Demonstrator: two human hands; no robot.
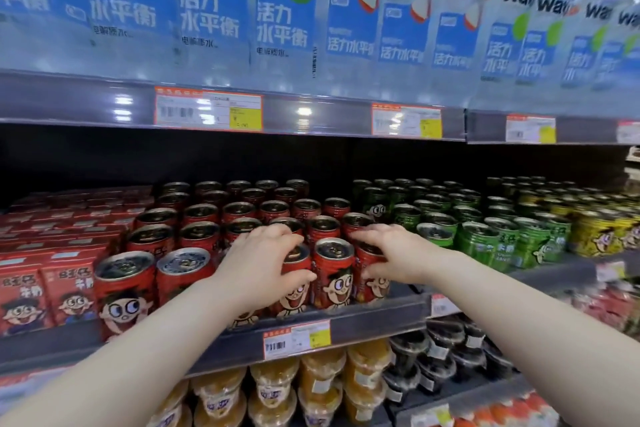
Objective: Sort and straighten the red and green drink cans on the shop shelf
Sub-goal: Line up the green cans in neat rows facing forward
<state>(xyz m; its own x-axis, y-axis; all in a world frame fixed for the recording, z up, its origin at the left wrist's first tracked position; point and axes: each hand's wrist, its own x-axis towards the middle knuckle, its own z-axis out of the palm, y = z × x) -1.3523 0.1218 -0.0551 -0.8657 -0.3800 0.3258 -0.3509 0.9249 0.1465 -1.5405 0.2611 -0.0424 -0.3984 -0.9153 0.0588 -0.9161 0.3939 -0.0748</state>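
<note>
- Shop shelf (381, 314) is running across the middle of the view, its dark grey rail facing the camera. It is carrying all the cans upright.
- Water bottles (214, 10) with blue labels are standing in a row on the shelf above.
- Red cans (204, 215) are filling the centre block several rows deep, showing silver pull-tab tops and a cartoon face on the fronts.
- Green cans (481, 239) are standing just right of the red block, rows running back into shadow.
- Red cartons (45, 288) bearing the same face are sitting left of the red cans. Yellow cans (599, 229) are sitting beyond the green.
- Left hand (263, 263) is reaching into the front row, clamping a front red can (294, 284), with fingers curling over its top and thumb pressing its face.
- Right hand (398, 253) is gripping the end red can (372, 284) the same way, beside the green block.
- Hands are staying apart, with one middle red can (334, 270) standing untouched between them.
- Price tag (298, 340) is hanging on the rail below the hands.
</note>
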